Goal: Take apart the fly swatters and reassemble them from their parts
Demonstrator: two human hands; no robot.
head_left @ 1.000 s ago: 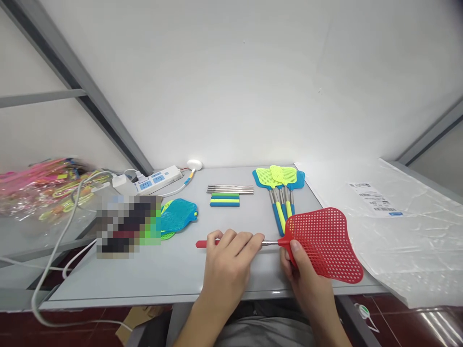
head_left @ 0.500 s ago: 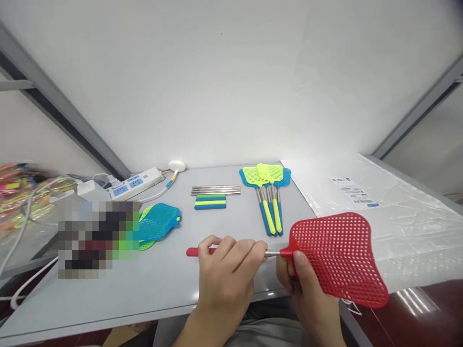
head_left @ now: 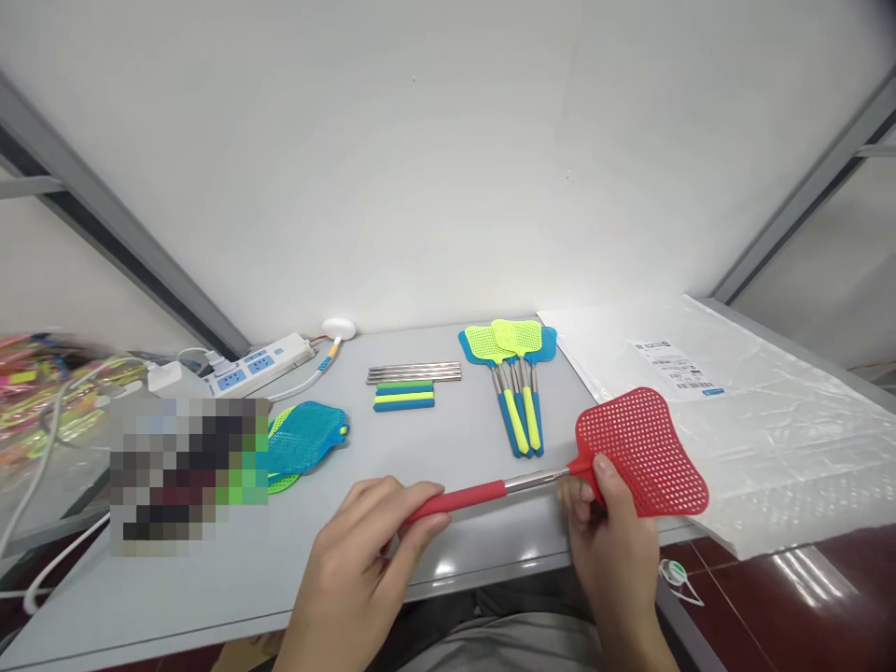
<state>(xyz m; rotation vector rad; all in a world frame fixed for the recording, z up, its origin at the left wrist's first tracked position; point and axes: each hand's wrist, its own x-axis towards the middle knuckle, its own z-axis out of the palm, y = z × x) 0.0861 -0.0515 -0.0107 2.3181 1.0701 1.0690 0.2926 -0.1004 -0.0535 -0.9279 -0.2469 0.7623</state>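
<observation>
A red fly swatter (head_left: 640, 453) is held between my two hands above the table's front part. My left hand (head_left: 382, 537) pinches the end of its red grip, its fingers closed. The base of the perforated head lies between the thumb and fingers of my right hand (head_left: 612, 523). A silver metal rod shows between grip and head. Beyond it lie several assembled fly swatters (head_left: 514, 383) in yellow and blue, heads toward the wall. Left of those, metal rods (head_left: 413, 373) lie beside a row of green, blue and yellow handle grips (head_left: 404, 397). Loose blue and green swatter heads (head_left: 308, 437) overlap farther left.
A white power strip (head_left: 262, 362) with cables stands at the back left. A white plastic package (head_left: 651, 373) with a label covers the table's right side. Colourful bagged items (head_left: 49, 392) are at far left. A pixelated patch hides the area beside the swatter heads.
My left hand has slid left from the middle of the handle to its end, uncovering the grip and the metal rod. The swatter now tilts, head end higher.
</observation>
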